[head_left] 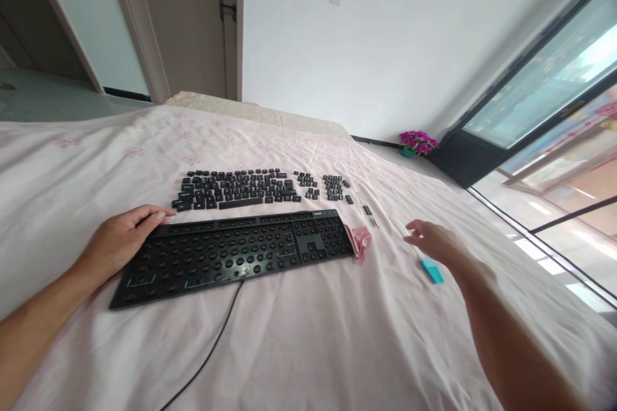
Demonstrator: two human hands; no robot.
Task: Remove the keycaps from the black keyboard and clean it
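A black keyboard frame [231,253] with its keycaps taken off lies on a bed covered by a pale pink sheet [313,334]. The loose black keycaps [241,189] are laid out in rows just beyond it. My left hand [120,241] rests on the keyboard's far left corner, fingers curled over the edge. My right hand [434,241] hovers over the sheet to the right of the keyboard, fingers loosely apart and holding nothing. A small teal block [432,270] lies just under that wrist. A crumpled pink cloth [359,241] sits at the keyboard's right end.
A small dark tool [369,212] lies beyond the pink cloth. The keyboard's black cable [212,347] runs toward the near edge. A pot of purple flowers [417,142] stands on the floor by a large window [554,90]. A door [187,19] is at the back left.
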